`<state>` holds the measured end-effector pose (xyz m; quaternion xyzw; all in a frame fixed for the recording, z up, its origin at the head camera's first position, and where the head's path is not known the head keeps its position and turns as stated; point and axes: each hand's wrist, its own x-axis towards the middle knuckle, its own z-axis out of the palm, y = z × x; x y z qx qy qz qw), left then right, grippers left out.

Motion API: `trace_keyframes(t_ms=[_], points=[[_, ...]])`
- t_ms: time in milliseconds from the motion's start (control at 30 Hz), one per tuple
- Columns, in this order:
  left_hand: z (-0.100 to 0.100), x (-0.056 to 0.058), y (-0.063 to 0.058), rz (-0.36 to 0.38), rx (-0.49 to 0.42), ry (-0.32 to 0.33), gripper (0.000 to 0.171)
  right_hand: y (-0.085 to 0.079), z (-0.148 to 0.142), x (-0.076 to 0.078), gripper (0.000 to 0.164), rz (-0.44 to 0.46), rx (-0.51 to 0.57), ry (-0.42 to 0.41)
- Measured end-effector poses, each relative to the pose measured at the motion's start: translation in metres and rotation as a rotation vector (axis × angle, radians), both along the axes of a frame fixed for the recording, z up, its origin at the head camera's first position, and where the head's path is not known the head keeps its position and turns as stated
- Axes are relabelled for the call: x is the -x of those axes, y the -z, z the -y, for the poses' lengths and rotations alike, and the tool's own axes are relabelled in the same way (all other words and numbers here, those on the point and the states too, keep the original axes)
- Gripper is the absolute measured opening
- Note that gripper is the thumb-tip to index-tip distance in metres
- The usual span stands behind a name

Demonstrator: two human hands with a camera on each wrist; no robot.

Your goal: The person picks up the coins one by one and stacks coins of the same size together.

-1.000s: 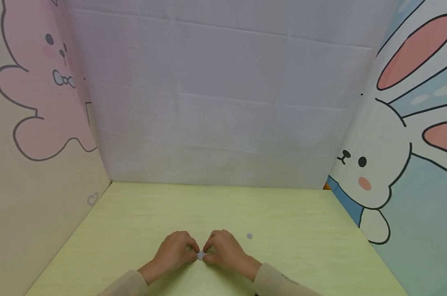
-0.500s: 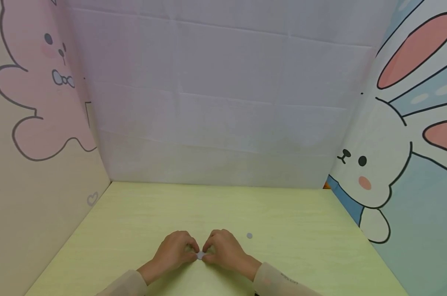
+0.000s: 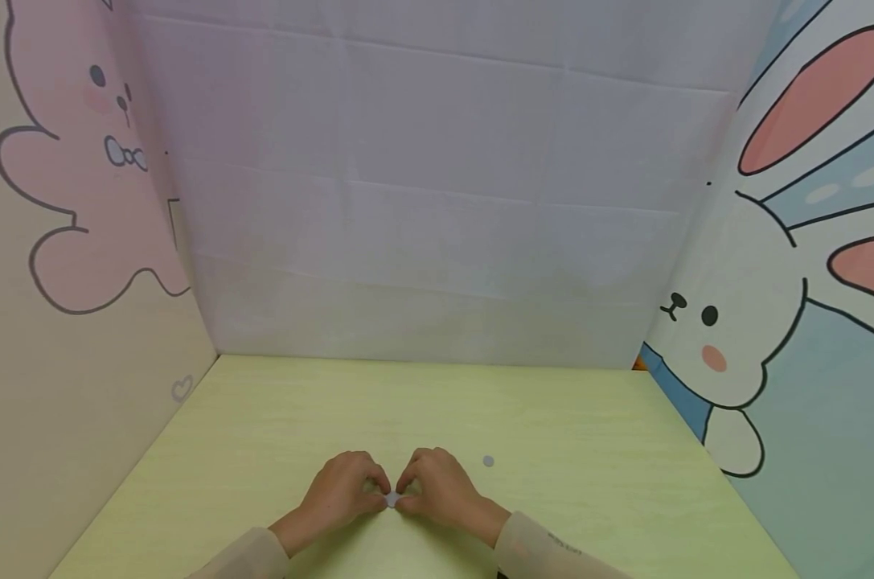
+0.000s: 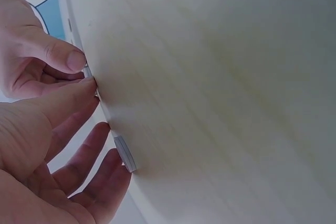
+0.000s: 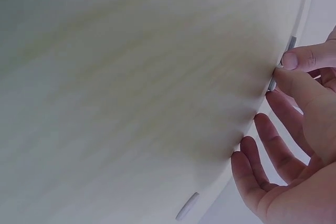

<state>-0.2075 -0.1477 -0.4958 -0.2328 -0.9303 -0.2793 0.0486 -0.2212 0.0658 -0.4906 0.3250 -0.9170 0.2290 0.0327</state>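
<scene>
Both hands meet over a small round grey disc (image 3: 391, 499) on the pale yellow table. My left hand (image 3: 338, 492) holds its left edge with thumb and index fingertips. On the right edge, my right hand (image 3: 440, 492) pinches with thumb and index. The right wrist view shows the grey disc (image 5: 272, 84) between the right thumb and index tip. A short grey stack (image 4: 125, 154), looking like layered thin pieces, sits by the left hand's outer fingertips in the left wrist view; the head view hides it.
Another grey disc (image 3: 488, 461) lies flat on the table (image 3: 437, 402), to the right beyond the right hand. A white sheet (image 3: 437, 201) closes the back. Side panels carry a pink cartoon animal (image 3: 111, 225) on the left and a white rabbit (image 3: 733, 338) on the right.
</scene>
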Motion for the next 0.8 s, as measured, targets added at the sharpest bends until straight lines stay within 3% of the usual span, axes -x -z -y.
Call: trace_keyframes(t_ms=[800], points=[[-0.0022, 0.0004, 0.0017, -0.017, 0.034, 0.007, 0.017, 0.0036, 0.0003, 0.0032, 0.008, 0.029, 0.001, 0.004]])
